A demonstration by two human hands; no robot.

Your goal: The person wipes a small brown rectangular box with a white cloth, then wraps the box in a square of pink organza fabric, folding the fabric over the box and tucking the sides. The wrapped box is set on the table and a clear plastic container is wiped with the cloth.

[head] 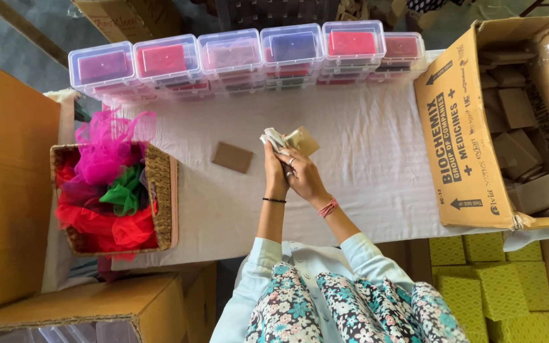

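Observation:
Both my hands meet above the white-clothed table (pixel 363 159). My left hand (pixel 276 170) pinches a crumpled white cloth or paper (pixel 272 138) at its fingertips. My right hand (pixel 303 176) grips a small brown cardboard piece (pixel 304 141) against that cloth. The two hands press together, so the exact hold is partly hidden. A second flat brown cardboard piece (pixel 232 157) lies loose on the table just left of my hands.
A row of stacked clear plastic boxes (pixel 249 57) with coloured contents lines the far edge. A wicker basket (pixel 162 190) of pink, red and green netting stands at left. A large open carton (pixel 465 140) with brown pieces stands at right. Yellow-green boxes (pixel 497 279) lie below it.

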